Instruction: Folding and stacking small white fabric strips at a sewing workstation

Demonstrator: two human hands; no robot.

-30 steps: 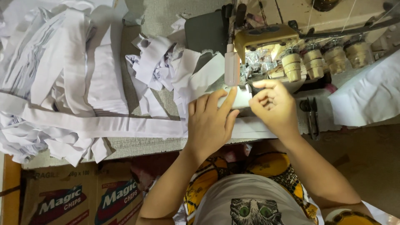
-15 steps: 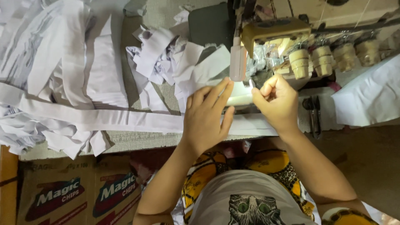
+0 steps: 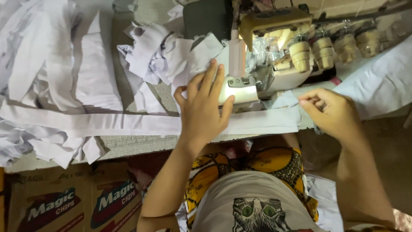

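At a sewing machine [image 3: 274,47], we press our left hand [image 3: 205,111] flat, fingers spread, on a long white fabric strip [image 3: 128,122] that runs along the table's [image 3: 128,144] near edge from nine o'clock toward three, so the cloth lies smooth beside the machine's pale front plate [image 3: 240,88]. Our fingertips point to twelve o'clock and overlap the heap of cut white pieces [image 3: 167,56] piled just beyond, at eleven o'clock of the hand. Our right hand [image 3: 332,114] hangs off the table's end at three o'clock, loosely curled with thumb and forefinger pinched together; whether a thread or the strip's end lies between them we cannot tell, the view being too soft there. More white strips [image 3: 47,73] lie folded and stacked at ten o'clock, within reach of the left arm. A row of cream thread cones [image 3: 326,51] stands at one o'clock behind the machine. Below the table edge, at seven o'clock, cardboard boxes [image 3: 64,202] sit on the floor beside our knees.
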